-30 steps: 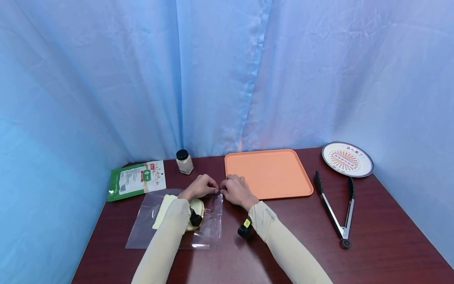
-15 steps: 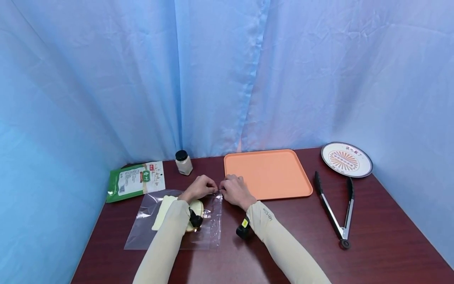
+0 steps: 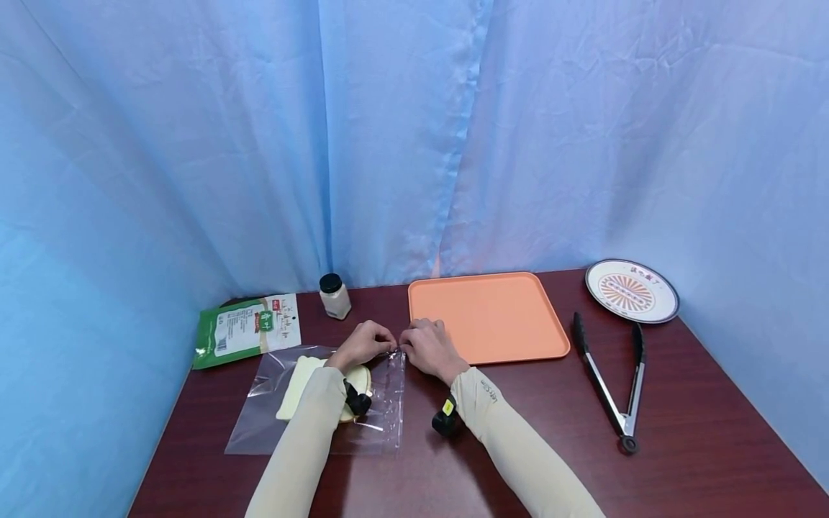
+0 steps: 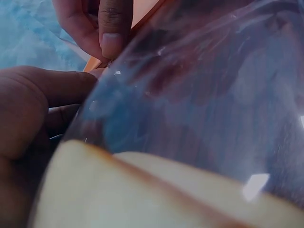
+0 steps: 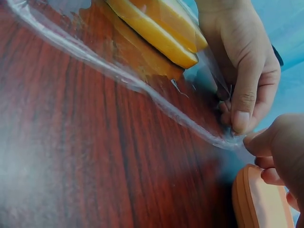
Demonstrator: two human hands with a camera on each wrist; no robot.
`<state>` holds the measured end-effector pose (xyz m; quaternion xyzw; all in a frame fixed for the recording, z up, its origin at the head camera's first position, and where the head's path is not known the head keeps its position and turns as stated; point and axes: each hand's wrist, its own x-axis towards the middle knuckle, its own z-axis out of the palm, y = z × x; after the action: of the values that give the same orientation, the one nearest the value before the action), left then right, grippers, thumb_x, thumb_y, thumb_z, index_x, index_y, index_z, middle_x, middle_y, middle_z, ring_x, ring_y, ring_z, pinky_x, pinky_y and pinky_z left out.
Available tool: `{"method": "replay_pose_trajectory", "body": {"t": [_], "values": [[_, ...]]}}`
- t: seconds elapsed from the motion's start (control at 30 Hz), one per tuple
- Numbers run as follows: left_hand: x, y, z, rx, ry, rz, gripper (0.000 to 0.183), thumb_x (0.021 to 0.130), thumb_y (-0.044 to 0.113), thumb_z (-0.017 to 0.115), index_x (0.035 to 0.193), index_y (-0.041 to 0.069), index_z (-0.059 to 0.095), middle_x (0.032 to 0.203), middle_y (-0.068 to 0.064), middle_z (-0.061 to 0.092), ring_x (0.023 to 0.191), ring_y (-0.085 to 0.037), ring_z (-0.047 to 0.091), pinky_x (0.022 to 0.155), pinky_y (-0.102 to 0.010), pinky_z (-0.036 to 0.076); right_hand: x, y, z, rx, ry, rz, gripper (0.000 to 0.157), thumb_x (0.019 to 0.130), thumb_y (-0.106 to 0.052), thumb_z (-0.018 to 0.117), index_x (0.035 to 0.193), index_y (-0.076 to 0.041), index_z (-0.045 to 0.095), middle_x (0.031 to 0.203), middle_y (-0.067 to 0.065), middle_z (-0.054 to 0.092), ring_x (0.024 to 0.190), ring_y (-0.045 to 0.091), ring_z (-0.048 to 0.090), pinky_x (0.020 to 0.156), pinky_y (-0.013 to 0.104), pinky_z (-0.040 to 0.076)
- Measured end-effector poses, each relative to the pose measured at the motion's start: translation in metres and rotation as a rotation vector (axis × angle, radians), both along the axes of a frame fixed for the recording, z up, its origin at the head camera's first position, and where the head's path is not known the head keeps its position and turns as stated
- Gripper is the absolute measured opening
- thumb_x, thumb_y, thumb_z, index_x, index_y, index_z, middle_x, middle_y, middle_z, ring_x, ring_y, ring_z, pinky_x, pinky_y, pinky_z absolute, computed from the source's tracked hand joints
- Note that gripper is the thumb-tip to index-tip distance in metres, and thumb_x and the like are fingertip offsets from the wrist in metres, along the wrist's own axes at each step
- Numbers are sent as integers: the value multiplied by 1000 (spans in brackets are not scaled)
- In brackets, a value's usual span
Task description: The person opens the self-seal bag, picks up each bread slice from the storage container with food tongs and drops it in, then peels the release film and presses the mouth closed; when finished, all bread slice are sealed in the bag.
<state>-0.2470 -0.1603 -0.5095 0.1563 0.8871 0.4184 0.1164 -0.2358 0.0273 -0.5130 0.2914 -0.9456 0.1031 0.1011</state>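
Note:
A clear plastic bag point(image 3: 259, 424) lies flat on the table with slices of bread point(image 3: 299, 388) inside it. In the right wrist view the bread point(image 5: 156, 35) shows brown crust edges through the film. My left hand point(image 3: 363, 344) pinches the far corner of the bag's open-looking right edge between thumb and finger. Right beside it, my right hand point(image 3: 430, 349) pinches the same corner, its fingertips close to the left ones. The left forearm covers part of the bread. In the left wrist view the bag's film point(image 4: 199, 95) stands raised over the slices.
An orange tray point(image 3: 488, 316) lies just beyond my right hand. A green and white packet point(image 3: 249, 331) and a black-lidded jar point(image 3: 335, 296) stand at the back left. Metal tongs point(image 3: 615, 403) and a patterned plate point(image 3: 632, 291) are on the right. Blue curtains point(image 3: 388, 144) hang behind.
Both hands keep their pinch on the bag's corner, with barely any movement. Light reflections on the film have shifted slightly.

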Motion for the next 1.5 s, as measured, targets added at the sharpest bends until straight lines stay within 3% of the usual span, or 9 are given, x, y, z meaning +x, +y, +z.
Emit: {"method": "replay_pose_trajectory", "body": {"t": [0.23,0.5,0.83,1.07,1.3,1.5], "values": [[2,0,-1,25,-2,11,11,89,1,68,86,-1,78,84,-9,75,71,-4,54,64,-15,44,2,3,-1,-7,78,17,9,93,-26,70,93,-25,79,95,-3,71,91,18,65,76,40,48],[1,-2,-3,14,4,11,11,90,4,68,88,2,78,86,-10,76,74,-6,56,66,-17,45,4,4,-4,-20,97,16,9,93,-26,70,92,-24,78,95,-4,72,91,17,66,76,39,49],[2,-3,-4,52,14,1,9,90,3,69,88,0,78,86,-12,76,73,-5,56,64,-17,45,4,8,-11,-140,133,72,7,91,-20,73,86,-17,77,86,-2,69,80,17,65,69,36,55],[2,-3,-5,56,17,2,9,90,4,69,88,0,78,86,-13,76,72,-5,56,65,-17,46,5,12,-14,-228,101,85,7,90,-17,73,85,-14,75,85,-1,69,80,17,64,72,34,56],[2,-4,-6,65,31,7,9,90,5,70,89,0,78,88,-13,76,76,-4,58,71,-16,48,6,16,-17,-304,36,55,6,91,-12,71,86,-12,74,87,2,68,83,19,64,76,35,56],[3,-4,-6,66,26,12,9,90,6,70,88,1,78,87,-12,76,74,-4,57,68,-18,47,8,22,-20,-342,-17,29,5,91,-11,71,86,-11,72,87,2,68,85,18,64,78,33,56]]}}
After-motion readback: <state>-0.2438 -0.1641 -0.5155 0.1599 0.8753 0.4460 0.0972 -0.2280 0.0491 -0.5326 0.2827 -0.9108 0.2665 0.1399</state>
